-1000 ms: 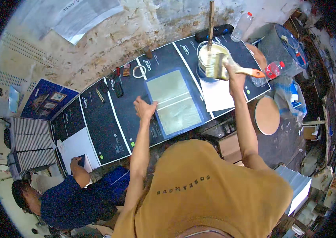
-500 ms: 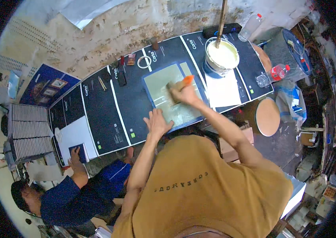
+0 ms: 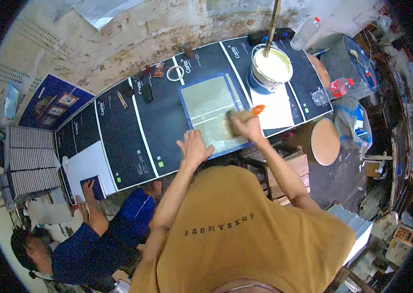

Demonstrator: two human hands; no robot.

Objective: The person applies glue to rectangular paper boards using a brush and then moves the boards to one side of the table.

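Note:
My right hand [image 3: 248,125] is closed round a wide brush [image 3: 259,110] with an orange handle end. Its bristles press on the right part of a flat grey-green sheet with blue edges [image 3: 210,100]. A pale line crosses this sheet, and its lower part looks wet and glossy. At the sheet's near left edge, my left hand [image 3: 195,148] rests with fingers spread, holding nothing. Beyond my right hand a white bucket [image 3: 271,68] of cream-coloured paste stands on white paper [image 3: 277,110], a wooden stick [image 3: 271,27] upright in it.
A black covering with white lines lies over the table [image 3: 160,127]. A tape roll [image 3: 175,73] and small tools [image 3: 122,100] lie toward the wall. At left, a co-worker's hand [image 3: 88,188] touches a dark blue booklet [image 3: 98,188] near stacked books [image 3: 31,154]. Bottles [image 3: 341,88] lie at right.
My right hand has moved the brush right and toward me across the sheet. My left hand stays at the near left edge. The co-worker's second hand now shows beside the first.

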